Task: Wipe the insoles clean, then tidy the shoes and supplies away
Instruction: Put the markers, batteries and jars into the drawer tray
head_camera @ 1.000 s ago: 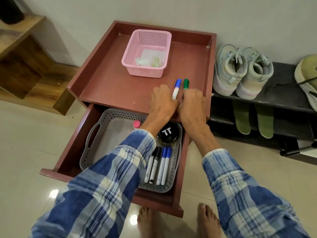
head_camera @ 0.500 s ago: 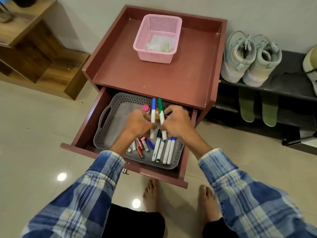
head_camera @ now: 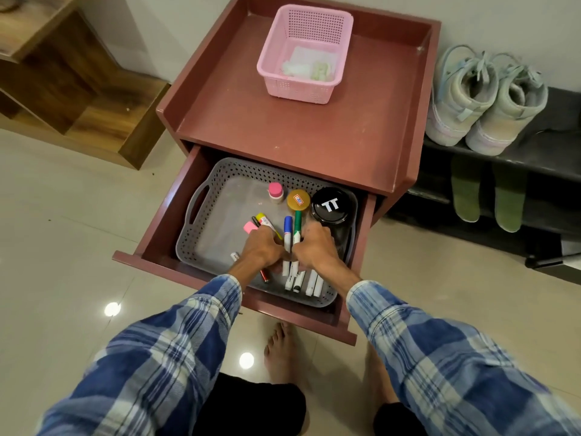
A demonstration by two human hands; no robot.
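Down from the table (head_camera: 283,127) top, both markers are now hovering over the grey tray (head_camera: 201,215) in the open drawer (head_camera: 157,243) — the left hand (head_camera: 262,250) is gripping the blue marker (head_camera: 288,234), the right hand (head_camera: 314,247) is gripping the green marker (head_camera: 297,229), side by side near the tray's front right corner, caps pointing toward its rear edge.

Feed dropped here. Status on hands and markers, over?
Left hand grips blue marker, right hand grips green marker. Both above grey tray in open drawer. Loose pens underneath, jar close beside right hand.
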